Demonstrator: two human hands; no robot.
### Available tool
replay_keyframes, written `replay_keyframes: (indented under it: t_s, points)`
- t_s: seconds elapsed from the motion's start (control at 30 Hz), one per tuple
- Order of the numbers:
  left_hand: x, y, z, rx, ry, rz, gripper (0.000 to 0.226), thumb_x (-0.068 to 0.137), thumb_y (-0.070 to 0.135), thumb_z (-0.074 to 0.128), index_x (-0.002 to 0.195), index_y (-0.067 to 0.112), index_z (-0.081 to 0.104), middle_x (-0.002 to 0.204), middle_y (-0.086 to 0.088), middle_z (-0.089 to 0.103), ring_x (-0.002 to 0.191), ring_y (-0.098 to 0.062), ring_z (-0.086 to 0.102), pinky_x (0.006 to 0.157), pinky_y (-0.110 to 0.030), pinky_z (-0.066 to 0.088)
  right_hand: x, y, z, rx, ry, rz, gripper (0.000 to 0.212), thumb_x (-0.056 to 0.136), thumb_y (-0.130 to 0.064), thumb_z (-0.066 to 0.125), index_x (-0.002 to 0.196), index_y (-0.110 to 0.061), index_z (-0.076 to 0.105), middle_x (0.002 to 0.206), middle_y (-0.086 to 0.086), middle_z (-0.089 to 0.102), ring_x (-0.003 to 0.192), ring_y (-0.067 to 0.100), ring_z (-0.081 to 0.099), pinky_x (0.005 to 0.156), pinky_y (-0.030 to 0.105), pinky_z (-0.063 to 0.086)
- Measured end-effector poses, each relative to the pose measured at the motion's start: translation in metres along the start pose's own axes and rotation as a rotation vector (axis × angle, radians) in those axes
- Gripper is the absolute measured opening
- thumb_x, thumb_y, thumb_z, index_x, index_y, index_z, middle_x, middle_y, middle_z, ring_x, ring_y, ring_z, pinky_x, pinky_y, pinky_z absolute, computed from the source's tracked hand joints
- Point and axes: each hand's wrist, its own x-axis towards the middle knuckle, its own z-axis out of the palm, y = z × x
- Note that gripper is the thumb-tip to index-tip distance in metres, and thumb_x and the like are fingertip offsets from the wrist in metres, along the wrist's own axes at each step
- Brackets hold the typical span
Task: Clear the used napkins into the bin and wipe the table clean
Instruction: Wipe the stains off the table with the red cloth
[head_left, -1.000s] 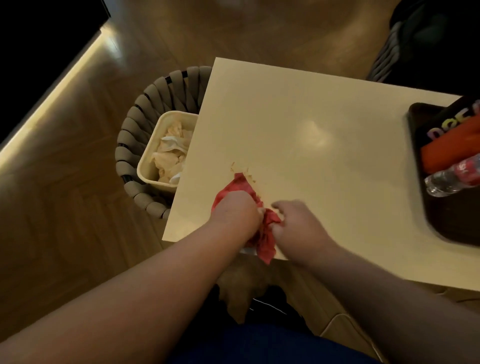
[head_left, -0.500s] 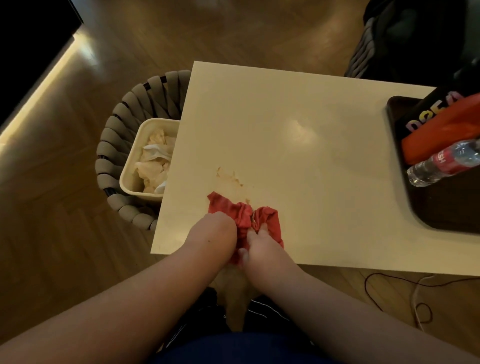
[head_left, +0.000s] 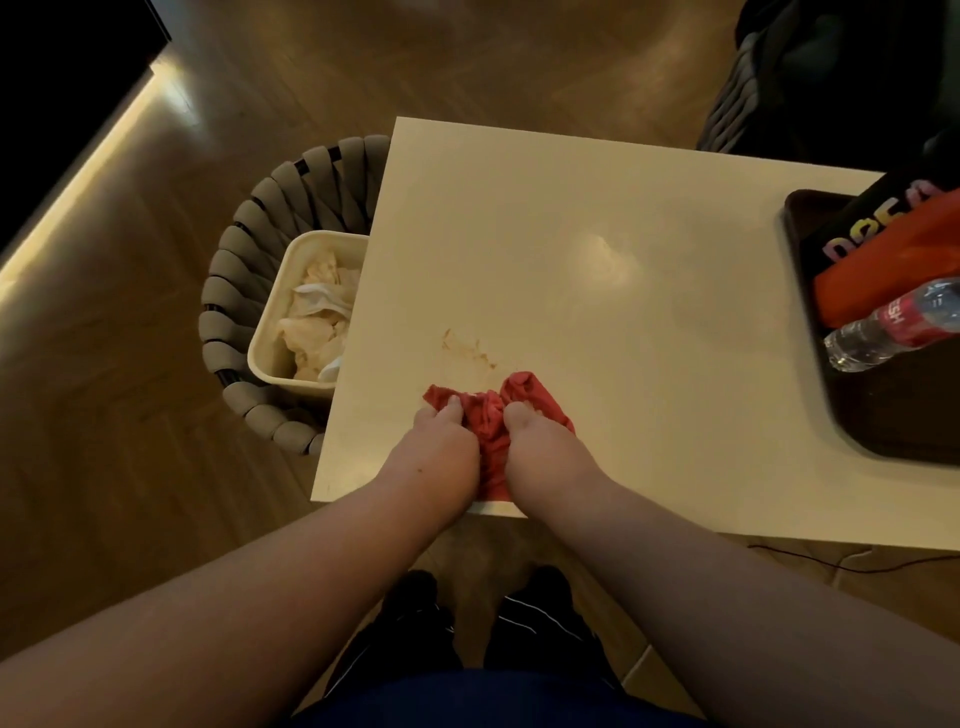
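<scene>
Red cloth pulled back off stain since earlier frame, bunched at table's near edge, left hand and right hand both grasping it, used napkins in bin alongside.

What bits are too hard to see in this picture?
Head view:
The bin is partly under the table.
The water bottle is cut by the right edge.
The left hand and right hand hide fingers in the red cloth.
The orange thing covers letters on the black bag.
</scene>
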Motion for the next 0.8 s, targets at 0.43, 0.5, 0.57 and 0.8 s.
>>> replay_keyframes:
  t_s: [0.43, 0.5, 0.57, 0.8]
  points:
    - [-0.021, 0.024, 0.022, 0.038, -0.085, 0.084, 0.051, 0.103, 0.033, 0.047, 0.151, 0.017, 0.044, 0.170, -0.012, 0.001, 0.151, -0.035, 0.008, 0.119, -0.045, 0.031, -0.009, 0.024, -0.003, 0.005, 0.008, -0.069, 0.033, 0.095, -0.040, 0.052, 0.124, -0.023, 0.047, 0.119, 0.000, 0.058, 0.101, 0.021, 0.063, 0.088, 0.036, 0.054]
    - [-0.021, 0.020, 0.021, -0.010, -0.071, 0.065, 0.055, 0.104, 0.039, 0.041, 0.155, 0.020, 0.040, 0.170, -0.012, 0.002, 0.151, -0.034, 0.008, 0.121, -0.046, 0.027, 0.005, 0.017, -0.010, -0.004, 0.006, -0.058, 0.046, 0.096, -0.042, 0.053, 0.137, -0.025, 0.040, 0.127, 0.001, 0.057, 0.102, 0.021, 0.061, 0.089, 0.036, 0.054]
    - [-0.023, 0.014, 0.018, -0.007, -0.040, 0.035, 0.062, 0.102, 0.040, 0.042, 0.159, 0.019, 0.030, 0.167, -0.013, 0.007, 0.150, -0.033, 0.011, 0.123, -0.046, 0.024, 0.023, 0.005, -0.014, -0.019, -0.031, -0.017, 0.059, 0.097, -0.034, 0.052, 0.149, -0.030, 0.023, 0.141, 0.006, 0.049, 0.110, 0.026, 0.059, 0.096, 0.043, 0.053]
    - [-0.024, 0.003, 0.008, 0.083, 0.067, 0.055, 0.053, 0.096, 0.037, 0.045, 0.148, 0.027, 0.044, 0.137, 0.006, 0.045, 0.134, -0.020, 0.031, 0.114, -0.041, 0.027, 0.060, -0.029, -0.025, -0.297, -0.151, -0.089, 0.086, 0.100, -0.017, 0.048, 0.161, -0.020, -0.012, 0.168, 0.007, -0.018, 0.156, 0.027, -0.008, 0.126, 0.046, 0.009]
